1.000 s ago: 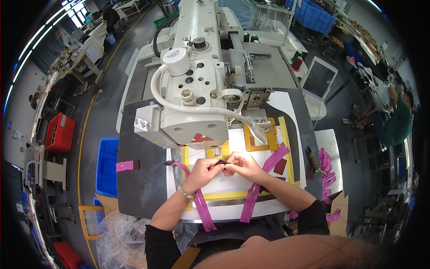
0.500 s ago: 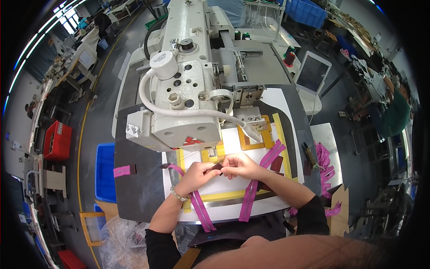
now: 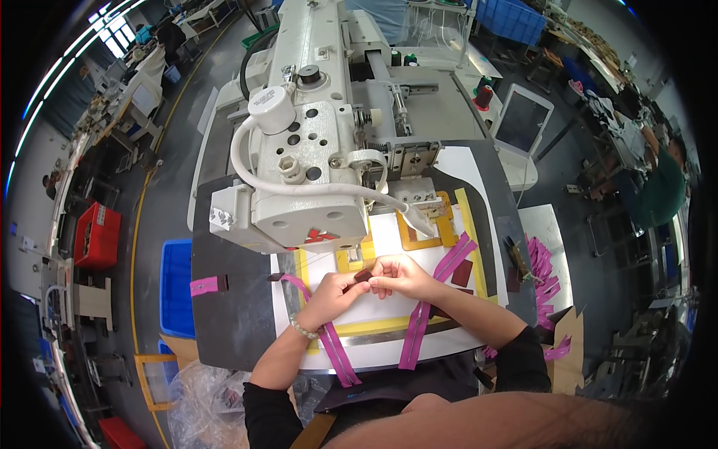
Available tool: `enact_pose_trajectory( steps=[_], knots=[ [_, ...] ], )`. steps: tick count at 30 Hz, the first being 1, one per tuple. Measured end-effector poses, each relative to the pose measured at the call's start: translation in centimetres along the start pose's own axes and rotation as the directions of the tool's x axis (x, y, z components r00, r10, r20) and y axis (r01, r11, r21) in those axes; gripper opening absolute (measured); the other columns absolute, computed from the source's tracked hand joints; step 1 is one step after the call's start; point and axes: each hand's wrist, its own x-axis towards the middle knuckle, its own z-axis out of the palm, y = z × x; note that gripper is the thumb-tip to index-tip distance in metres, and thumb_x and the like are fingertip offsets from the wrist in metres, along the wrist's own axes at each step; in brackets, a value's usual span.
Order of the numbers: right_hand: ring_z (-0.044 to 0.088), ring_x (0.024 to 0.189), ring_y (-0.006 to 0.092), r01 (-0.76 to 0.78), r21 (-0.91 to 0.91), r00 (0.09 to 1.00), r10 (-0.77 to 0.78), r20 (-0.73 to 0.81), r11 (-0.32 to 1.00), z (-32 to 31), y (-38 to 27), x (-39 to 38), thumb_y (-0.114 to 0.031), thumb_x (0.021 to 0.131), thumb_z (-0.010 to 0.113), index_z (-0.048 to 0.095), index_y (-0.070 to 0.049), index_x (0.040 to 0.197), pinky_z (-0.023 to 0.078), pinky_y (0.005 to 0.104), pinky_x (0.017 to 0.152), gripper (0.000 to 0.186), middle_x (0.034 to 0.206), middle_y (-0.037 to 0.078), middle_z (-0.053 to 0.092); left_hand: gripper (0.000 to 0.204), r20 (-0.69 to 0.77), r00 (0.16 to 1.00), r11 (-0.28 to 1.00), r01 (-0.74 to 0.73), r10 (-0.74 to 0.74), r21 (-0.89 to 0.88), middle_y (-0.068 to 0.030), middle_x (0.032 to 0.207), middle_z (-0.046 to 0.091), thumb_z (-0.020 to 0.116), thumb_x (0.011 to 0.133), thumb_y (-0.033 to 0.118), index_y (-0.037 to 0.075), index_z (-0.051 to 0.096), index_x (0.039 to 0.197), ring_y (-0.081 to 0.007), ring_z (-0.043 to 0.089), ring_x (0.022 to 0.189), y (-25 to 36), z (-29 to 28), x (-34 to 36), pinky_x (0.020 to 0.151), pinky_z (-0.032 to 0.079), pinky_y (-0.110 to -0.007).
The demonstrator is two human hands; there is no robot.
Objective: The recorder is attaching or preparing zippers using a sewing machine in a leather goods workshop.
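My left hand and my right hand meet in front of the sewing machine head. Both pinch a small dark red patch between thumbs and fingers; part of it is hidden. Beneath my left wrist runs a magenta zipper strip, and a second zipper strip hangs over the front edge by my right forearm. Another magenta zipper lies slantwise on the right, beside a loose dark red patch. Farther left rests a zipper piece with a dark end.
A white sheet bordered with yellow tape covers the machine bed. An orange frame sits near the needle area. To the right are snips and a heap of magenta zippers. A blue bin stands at left.
My left hand and wrist have shifted slightly right. The patch shows a little more between my fingers, tilted differently; my right hand stays nearly in place.
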Motion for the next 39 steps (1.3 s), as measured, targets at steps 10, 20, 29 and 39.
enact_pose_trajectory(
  steps=[10,20,29,39],
  knots=[
    [0.063,0.065,0.0101,-0.019,-0.008,1.0,0.019,-0.002,1.0,0.1,0.2,0.0,-0.015,0.092,0.063,0.059,-0.003,0.086,0.048,0.0217,0.057,0.014,0.077,0.004,0.065,0.027,-0.01,1.0,1.0,-0.01,0.01,0.004,-0.0042,0.056,0.05,0.057,0.094,0.021,0.001,0.056,0.076,-0.0115,0.044,0.051,0.5,-1.2,0.2,0.049,0.037,-0.028],
    [0.063,0.064,0.0104,-0.009,-0.001,1.0,0.009,-0.006,1.0,-0.1,0.3,0.1,-0.014,0.092,0.063,0.058,-0.003,0.085,0.049,0.022,0.056,0.014,0.075,0.004,0.064,0.019,-0.081,0.993,0.992,-0.074,0.083,0.105,-0.0121,0.057,0.052,0.063,0.089,0.014,-0.001,0.06,0.078,-0.0178,0.046,0.047,1.1,-0.8,0.4,0.046,0.035,-0.032],
    [0.063,0.064,0.0109,-0.021,-0.007,1.0,0.021,-0.012,1.0,0.2,0.1,0.1,-0.015,0.091,0.063,0.059,-0.002,0.085,0.049,0.022,0.055,0.014,0.075,0.005,0.065,0.018,-0.092,0.983,0.973,-0.138,0.157,0.186,-0.0144,0.06,0.053,0.061,0.088,0.012,0.0,0.058,0.075,-0.0258,0.051,0.049,0.8,-0.5,0.4,0.048,0.037,-0.034],
    [0.06,0.053,0.0095,-0.106,-0.443,0.991,0.13,0.025,0.89,-0.2,-3.5,2.3,-0.019,0.085,0.066,0.061,-0.002,0.074,0.045,0.0229,0.046,0.021,0.061,0.003,0.061,0.022,-0.017,0.994,0.968,-0.105,0.112,0.226,-0.0171,0.063,0.055,0.06,0.089,0.017,-0.001,0.058,0.076,-0.0312,0.051,0.053,0.2,-1.8,0.5,0.051,0.039,-0.037]
  ],
)
